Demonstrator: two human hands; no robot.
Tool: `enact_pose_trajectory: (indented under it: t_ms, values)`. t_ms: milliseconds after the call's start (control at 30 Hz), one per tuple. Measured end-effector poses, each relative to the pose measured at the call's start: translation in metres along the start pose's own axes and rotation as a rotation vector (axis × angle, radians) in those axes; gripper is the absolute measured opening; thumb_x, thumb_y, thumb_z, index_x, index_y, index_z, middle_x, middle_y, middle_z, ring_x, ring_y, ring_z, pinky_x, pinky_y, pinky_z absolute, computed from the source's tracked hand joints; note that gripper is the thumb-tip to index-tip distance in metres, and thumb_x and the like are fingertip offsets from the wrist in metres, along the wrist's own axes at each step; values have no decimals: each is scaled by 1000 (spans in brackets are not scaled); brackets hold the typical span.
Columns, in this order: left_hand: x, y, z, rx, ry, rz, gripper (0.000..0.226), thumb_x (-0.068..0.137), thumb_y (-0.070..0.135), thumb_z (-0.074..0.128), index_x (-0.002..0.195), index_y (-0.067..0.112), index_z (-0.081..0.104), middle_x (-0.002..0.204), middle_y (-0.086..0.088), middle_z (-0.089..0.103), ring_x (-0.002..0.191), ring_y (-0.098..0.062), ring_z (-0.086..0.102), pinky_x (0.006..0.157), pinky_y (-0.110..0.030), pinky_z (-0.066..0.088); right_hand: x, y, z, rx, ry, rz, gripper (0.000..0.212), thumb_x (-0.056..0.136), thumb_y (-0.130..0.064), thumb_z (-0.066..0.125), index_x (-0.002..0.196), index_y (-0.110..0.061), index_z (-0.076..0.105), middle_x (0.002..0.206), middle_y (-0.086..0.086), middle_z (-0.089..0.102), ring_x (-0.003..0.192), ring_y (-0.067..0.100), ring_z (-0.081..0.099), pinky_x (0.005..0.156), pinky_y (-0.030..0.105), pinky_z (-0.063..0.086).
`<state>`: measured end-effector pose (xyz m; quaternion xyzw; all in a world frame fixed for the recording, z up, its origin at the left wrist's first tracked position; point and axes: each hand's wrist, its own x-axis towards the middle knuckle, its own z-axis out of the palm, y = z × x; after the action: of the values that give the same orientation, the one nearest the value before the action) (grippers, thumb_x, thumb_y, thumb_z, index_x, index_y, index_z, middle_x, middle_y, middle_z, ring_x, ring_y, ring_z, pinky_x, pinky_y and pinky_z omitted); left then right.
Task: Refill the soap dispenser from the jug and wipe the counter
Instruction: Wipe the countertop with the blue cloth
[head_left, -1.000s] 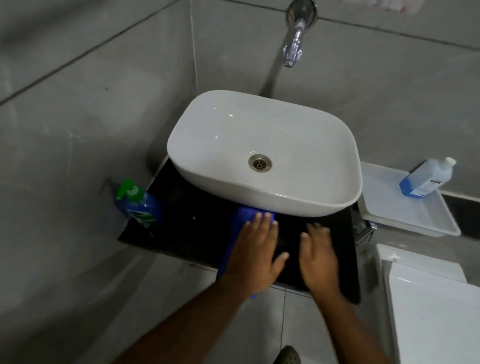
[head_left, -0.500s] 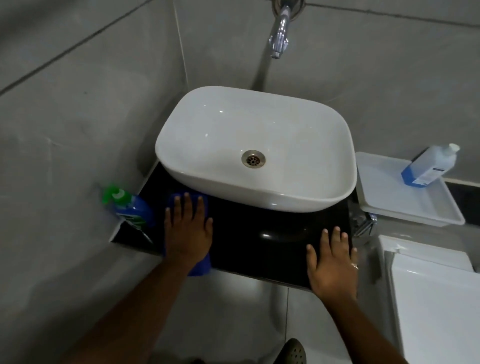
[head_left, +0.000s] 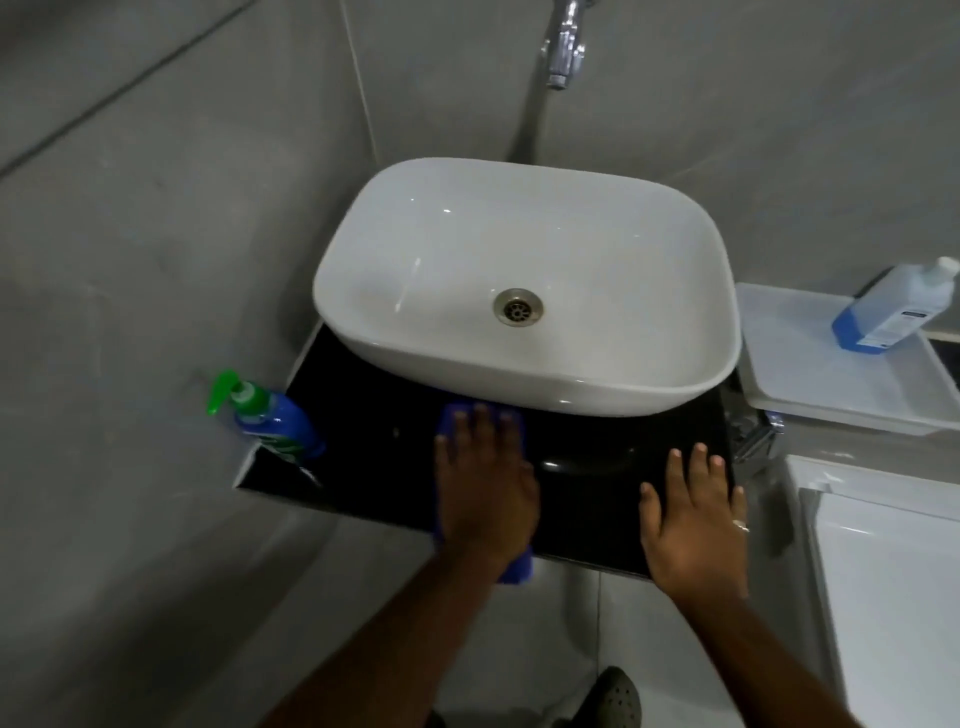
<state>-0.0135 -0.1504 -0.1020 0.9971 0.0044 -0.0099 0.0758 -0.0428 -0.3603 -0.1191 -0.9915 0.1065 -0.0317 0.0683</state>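
Black counter (head_left: 374, 467): we wipe near strip below white basin (head_left: 524, 291). Keep blue cloth (head_left: 511, 566) flat, even pressure, overlap strokes, steer short of soap dispenser (head_left: 270, 421) at far-left corner. Left hand (head_left: 485, 499) flat, fingers straight, pressing cloth, which lies directly under palm. Right hand (head_left: 691, 525) flat, braced on counter, holding nothing.

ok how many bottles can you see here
2. A blue soap dispenser with a green pump stands at the counter's left corner; a blue-and-white jug sits on the white tray right of the sink.
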Motion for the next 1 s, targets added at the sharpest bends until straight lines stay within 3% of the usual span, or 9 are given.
enact_pose_trajectory:
  t_ms: [100, 167, 200, 267, 367, 533, 633, 833, 1000]
  values:
    - [-8, -21, 0, 69, -75, 422, 59, 87, 43, 36, 143, 23, 35, 151, -9, 37, 140, -33, 31, 113, -53, 25, 1, 3, 2, 10, 10, -9, 68, 92, -49, 20, 139, -5, 41, 150, 22, 33, 141, 37, 24, 114, 54, 20]
    - [2, -58, -2, 153, -58, 506, 59, 88, 44, 35, 144, 25, 33, 152, -7, 36, 141, -31, 30, 113, -51, 25, 2, 5, 3, 15, 5, -7, 69, 92, -51, 18, 141, -6, 39, 151, 21, 31, 142, 35, 21, 115, 53, 18]
    - [9, -75, -5, 161, -45, 433, 60, 89, 44, 32, 146, 24, 29, 154, -8, 32, 143, -32, 26, 114, -50, 22, 1, 5, 3, 10, 2, -6, 69, 93, -51, 18, 141, -7, 38, 152, 20, 30, 142, 34, 20, 116, 52, 17]
    - [21, -100, -9, 114, 2, 116, 61, 92, 42, 28, 149, 22, 22, 157, -12, 22, 146, -33, 15, 116, -50, 14, 1, 4, 4, -1, 1, 2, 68, 93, -50, 18, 141, -7, 39, 151, 20, 31, 142, 34, 21, 115, 51, 17]
    - [29, -97, -11, 13, 59, -277, 66, 89, 38, 23, 150, 13, 19, 157, -23, 14, 145, -40, 6, 117, -52, 6, 1, 4, 4, -9, 5, 9, 66, 93, -49, 21, 139, -7, 41, 150, 20, 33, 141, 35, 24, 114, 51, 20]
    - [41, -79, -9, -82, 38, -470, 64, 94, 35, 35, 150, 9, 15, 157, -26, 8, 145, -42, 3, 117, -56, 2, 1, 2, 4, -7, 5, 12, 66, 93, -49, 19, 141, -8, 39, 151, 19, 32, 142, 33, 23, 116, 50, 17]
    - [33, -50, -4, -62, 38, -393, 66, 91, 38, 39, 148, 10, 21, 156, -24, 17, 144, -41, 11, 116, -56, 9, 2, 1, 3, 9, 9, 15, 67, 92, -50, 18, 142, -9, 38, 152, 17, 30, 143, 32, 21, 116, 48, 15]
    - [-2, 36, 12, -77, -43, -45, 69, 83, 42, 43, 144, 12, 32, 152, -23, 29, 142, -41, 22, 114, -57, 15, 2, 3, 4, 20, -3, 15, 65, 93, -50, 19, 142, -11, 36, 153, 17, 30, 143, 31, 20, 116, 48, 17]
    - [1, 22, 1, -122, -128, 74, 65, 92, 45, 34, 147, 15, 24, 157, -18, 17, 146, -35, 12, 117, -52, 6, 0, 1, -8, 43, -50, 15, 62, 95, -47, 24, 142, -9, 37, 153, 17, 29, 144, 31, 18, 118, 50, 14]
